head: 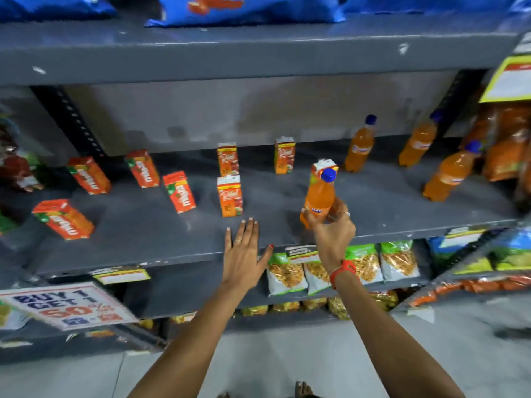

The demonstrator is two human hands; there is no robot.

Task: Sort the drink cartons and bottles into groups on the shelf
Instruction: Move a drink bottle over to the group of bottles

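My right hand (332, 229) grips the base of an orange soda bottle (320, 196) with a blue cap, held just above the grey shelf (287, 225) near its front edge. Right behind the bottle stands an orange juice carton (323, 167), mostly hidden. My left hand (244, 251) lies flat and open on the shelf's front edge, fingers spread. Three more soda bottles (360, 145) (418, 142) (451, 175) stand at the right. Three cartons of the same juice (227, 159) (284, 155) (230, 195) stand mid-shelf. Several red-orange cartons (89, 175) stand at the left.
Blue snack bags (244, 8) lie on the shelf above. Orange packets (505, 145) hang at the far right under a yellow price card (511, 79). Snack bags (301, 274) fill the shelf below. A "buy 1 get 1" sign (66, 304) hangs at the lower left.
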